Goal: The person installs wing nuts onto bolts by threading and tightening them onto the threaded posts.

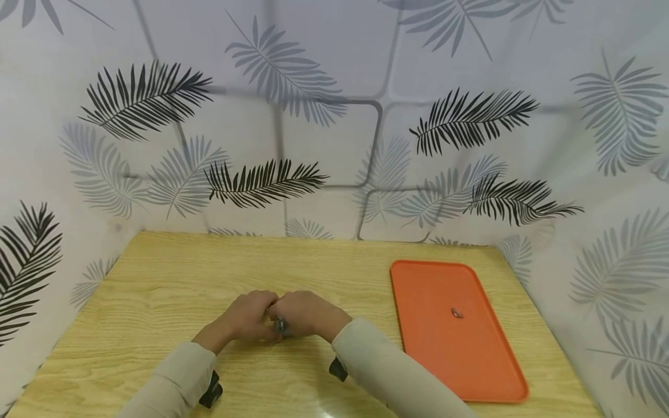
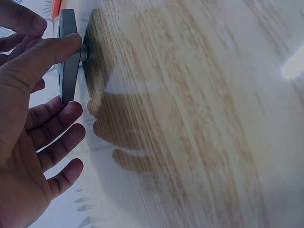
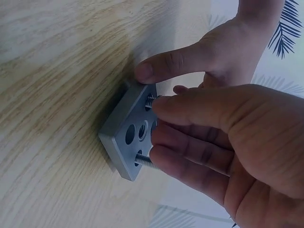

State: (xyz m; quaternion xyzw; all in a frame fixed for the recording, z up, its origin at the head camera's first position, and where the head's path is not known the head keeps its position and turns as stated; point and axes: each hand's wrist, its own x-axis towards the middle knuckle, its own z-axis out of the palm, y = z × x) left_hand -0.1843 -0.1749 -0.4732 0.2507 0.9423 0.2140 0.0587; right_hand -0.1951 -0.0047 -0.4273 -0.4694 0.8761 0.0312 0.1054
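A grey metal plate (image 3: pixel 124 124) with several round holes is between my hands, close over the table. Two threaded bolts stick out of its face toward my right hand; one of them is the bolt (image 3: pixel 142 160) at the lower corner. My left hand (image 1: pixel 251 316) holds the plate by its edge, thumb (image 2: pixel 71 42) on one side and fingers behind. Thumb and fingertips of my right hand (image 1: pixel 303 312) are curled at the upper bolt (image 3: pixel 150 101), pinching around its end. On the plate's table side, a short round metal piece (image 2: pixel 84 52) protrudes.
An orange tray (image 1: pixel 444 354) lies on the right part of the wooden table (image 1: pixel 172 273). In it is a small shiny metal piece (image 1: pixel 457 313). A leaf-patterned cloth (image 1: pixel 334 139) hangs behind the table and along its sides.
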